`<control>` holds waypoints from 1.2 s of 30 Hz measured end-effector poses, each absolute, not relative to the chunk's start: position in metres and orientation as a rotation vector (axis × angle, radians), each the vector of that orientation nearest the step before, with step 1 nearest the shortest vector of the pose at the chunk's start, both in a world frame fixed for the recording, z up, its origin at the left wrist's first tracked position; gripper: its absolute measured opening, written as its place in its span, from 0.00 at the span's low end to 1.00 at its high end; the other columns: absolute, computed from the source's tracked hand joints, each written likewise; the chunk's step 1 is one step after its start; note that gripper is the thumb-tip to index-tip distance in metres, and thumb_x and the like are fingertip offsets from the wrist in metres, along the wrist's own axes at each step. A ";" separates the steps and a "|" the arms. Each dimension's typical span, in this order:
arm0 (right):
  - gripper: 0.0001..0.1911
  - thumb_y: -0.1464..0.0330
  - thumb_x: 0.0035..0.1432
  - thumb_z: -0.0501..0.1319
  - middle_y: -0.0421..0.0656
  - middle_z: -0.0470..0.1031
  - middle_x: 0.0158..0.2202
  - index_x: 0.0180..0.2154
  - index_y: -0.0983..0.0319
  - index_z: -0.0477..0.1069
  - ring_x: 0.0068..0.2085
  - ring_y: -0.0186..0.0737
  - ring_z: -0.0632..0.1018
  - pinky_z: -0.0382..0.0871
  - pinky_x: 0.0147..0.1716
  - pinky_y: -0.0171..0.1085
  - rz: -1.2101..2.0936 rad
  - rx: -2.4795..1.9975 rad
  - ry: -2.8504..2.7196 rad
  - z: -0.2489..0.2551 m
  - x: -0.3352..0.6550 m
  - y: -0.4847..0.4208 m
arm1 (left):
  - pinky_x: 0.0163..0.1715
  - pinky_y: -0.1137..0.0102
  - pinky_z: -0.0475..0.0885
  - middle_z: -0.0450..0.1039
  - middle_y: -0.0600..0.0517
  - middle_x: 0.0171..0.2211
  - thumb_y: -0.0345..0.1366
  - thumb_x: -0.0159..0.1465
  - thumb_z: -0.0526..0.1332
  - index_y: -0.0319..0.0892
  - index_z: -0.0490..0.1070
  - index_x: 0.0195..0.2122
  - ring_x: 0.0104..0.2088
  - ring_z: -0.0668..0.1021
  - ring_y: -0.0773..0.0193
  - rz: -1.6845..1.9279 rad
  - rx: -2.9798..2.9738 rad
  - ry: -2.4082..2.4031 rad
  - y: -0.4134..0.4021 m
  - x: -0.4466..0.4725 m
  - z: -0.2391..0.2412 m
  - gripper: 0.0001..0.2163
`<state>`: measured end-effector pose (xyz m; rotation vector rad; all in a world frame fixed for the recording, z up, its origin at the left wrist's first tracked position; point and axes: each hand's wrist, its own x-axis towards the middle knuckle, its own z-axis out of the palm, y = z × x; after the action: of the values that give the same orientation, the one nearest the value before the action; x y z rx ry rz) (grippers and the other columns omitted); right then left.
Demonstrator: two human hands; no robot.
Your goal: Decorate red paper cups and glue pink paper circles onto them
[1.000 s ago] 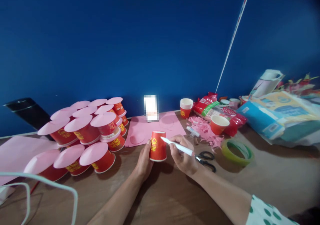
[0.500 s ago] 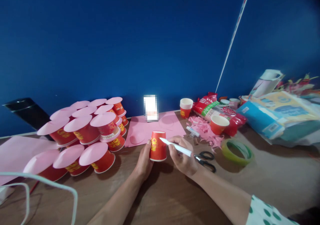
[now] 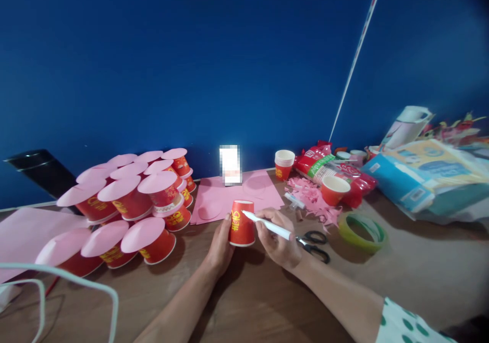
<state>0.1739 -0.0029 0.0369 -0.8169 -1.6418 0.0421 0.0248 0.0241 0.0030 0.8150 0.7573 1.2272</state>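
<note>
An upside-down red paper cup (image 3: 242, 231) with yellow lettering is in front of me, its wide rim downward. My left hand (image 3: 220, 244) grips the cup from the left side. In my right hand (image 3: 278, 238) is a white marker pen (image 3: 272, 226), its tip at the upper part of the cup's side; whether it touches I cannot tell. Behind the cup lie pink paper sheets (image 3: 229, 196) with circles on them. A pair of black-handled scissors (image 3: 316, 245) rests just right of my right hand.
At left stand several red cups topped with pink paper cones (image 3: 143, 234). To the right are a roll of tape (image 3: 362, 232), pink paper scraps (image 3: 314, 196), a single red cup (image 3: 335, 190), stacked cups (image 3: 284, 166) and a blue-and-yellow package (image 3: 435, 175). A pale cable (image 3: 76, 274) curves at lower left.
The marker's tip has shifted very slightly left along the cup's side, with its rear end tilting a little lower. My left hand and the cup stay in place.
</note>
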 end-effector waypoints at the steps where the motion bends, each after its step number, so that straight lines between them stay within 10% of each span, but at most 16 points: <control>1: 0.06 0.75 0.60 0.56 0.44 0.75 0.32 0.38 0.62 0.68 0.33 0.39 0.77 0.72 0.34 0.37 0.038 -0.812 -1.645 0.037 0.174 -0.003 | 0.38 0.67 0.66 0.76 0.49 0.32 0.50 0.59 0.60 0.36 0.74 0.37 0.32 0.74 0.62 1.234 0.806 0.763 0.024 0.025 0.003 0.19; 36: 0.06 0.72 0.61 0.55 0.44 0.75 0.30 0.38 0.62 0.70 0.32 0.39 0.77 0.73 0.34 0.37 0.064 -0.896 -1.646 0.035 0.173 -0.004 | 0.40 0.67 0.70 0.76 0.48 0.32 0.50 0.56 0.63 0.37 0.74 0.35 0.33 0.76 0.62 1.242 0.555 0.715 0.025 0.025 0.008 0.18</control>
<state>0.1728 -0.0039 0.0354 -0.8964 -1.6459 0.0643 0.0252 0.0253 0.0082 0.5549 0.7155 1.2419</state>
